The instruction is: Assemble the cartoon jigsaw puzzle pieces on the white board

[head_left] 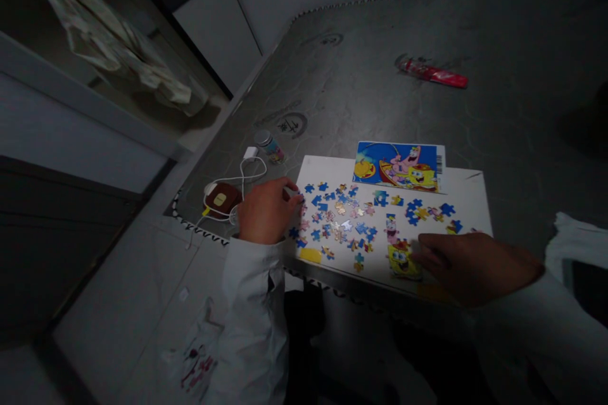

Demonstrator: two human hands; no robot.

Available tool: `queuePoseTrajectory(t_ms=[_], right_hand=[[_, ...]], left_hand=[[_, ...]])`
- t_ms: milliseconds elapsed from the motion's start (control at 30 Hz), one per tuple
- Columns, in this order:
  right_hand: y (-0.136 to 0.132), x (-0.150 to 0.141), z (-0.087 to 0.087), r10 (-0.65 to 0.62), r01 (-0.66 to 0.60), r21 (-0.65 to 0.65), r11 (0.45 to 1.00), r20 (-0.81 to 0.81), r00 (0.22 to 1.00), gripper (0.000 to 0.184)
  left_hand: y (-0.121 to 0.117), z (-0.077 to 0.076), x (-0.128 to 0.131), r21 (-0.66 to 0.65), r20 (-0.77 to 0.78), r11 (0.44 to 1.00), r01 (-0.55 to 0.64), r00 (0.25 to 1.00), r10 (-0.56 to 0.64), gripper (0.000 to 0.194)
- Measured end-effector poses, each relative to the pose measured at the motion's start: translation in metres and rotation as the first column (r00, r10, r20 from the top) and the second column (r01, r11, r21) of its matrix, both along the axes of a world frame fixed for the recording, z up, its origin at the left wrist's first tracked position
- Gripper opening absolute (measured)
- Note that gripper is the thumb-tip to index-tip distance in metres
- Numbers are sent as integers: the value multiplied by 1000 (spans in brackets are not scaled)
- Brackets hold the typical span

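Observation:
A white board [463, 193] lies on the dark table with several loose jigsaw pieces [339, 215] scattered over it. My left hand [266, 210] rests at the board's left edge, fingers curled and pinching at a piece there. My right hand [472, 266] lies at the board's near right, fingers bent, touching a joined yellow cartoon section [401, 259]. A printed cartoon reference picture [399, 166] lies at the board's far edge. Both arms wear white sleeves.
A small jar [272, 145] and a brown device with a white cable [221, 199] sit left of the board. A red wrapper [432, 73] lies far back on the table [380, 95]. A white cloth [577, 240] is at right. Floor lies left.

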State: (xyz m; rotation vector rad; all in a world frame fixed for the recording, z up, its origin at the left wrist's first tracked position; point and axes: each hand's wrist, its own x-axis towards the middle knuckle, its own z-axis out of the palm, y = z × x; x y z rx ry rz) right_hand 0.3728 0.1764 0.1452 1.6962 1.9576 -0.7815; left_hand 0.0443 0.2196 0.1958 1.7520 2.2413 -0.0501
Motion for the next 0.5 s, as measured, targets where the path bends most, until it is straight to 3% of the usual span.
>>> queuePoseTrajectory(t_ms=[500], right_hand=[[0, -7, 5, 4, -4, 3, 1000, -20, 1000, 41]], left_hand=[[8, -16, -4, 75, 125, 997, 14, 992, -24, 16]])
